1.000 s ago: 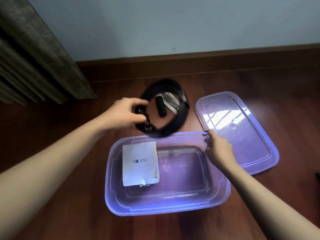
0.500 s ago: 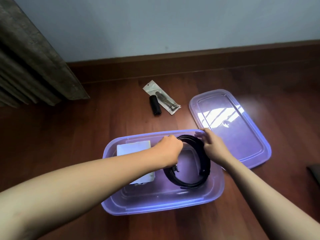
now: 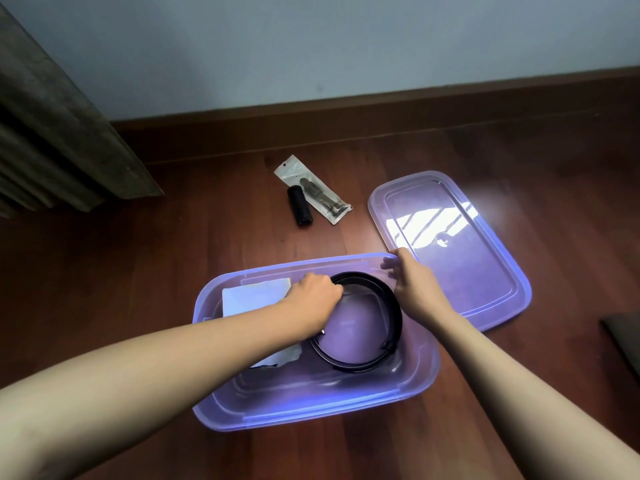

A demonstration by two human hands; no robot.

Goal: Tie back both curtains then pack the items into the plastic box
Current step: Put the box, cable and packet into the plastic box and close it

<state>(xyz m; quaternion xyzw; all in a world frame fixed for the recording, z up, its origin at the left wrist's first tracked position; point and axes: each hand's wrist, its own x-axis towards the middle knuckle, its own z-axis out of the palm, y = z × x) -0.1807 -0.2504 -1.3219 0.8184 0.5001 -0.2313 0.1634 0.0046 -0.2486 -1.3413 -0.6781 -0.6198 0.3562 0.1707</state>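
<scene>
Packing is the step in hand; the belt (image 3: 396,320) is being set down in the box (image 3: 311,410), beside the white card (image 3: 249,296) that lies in its left part. The top of the belt is held in the left hand (image 3: 313,294), the grip curled round the strap; the far rim of the box is pinched in the grip of the right hand (image 3: 412,285), likely so that the box is steadied. Next, it seems, the belt should be let go flat; then the black roll (image 3: 299,209) and the small packet (image 3: 315,188), side by side on the floor (image 3: 138,271) past the box, must be put in; the lid (image 3: 485,271), just to the right, will be needed last. The floor is dark, shiny wood; a brown skirting (image 3: 381,112) and a pale wall (image 3: 311,46) are seen behind; a grey curtain (image 3: 52,116) hangs at the left.
</scene>
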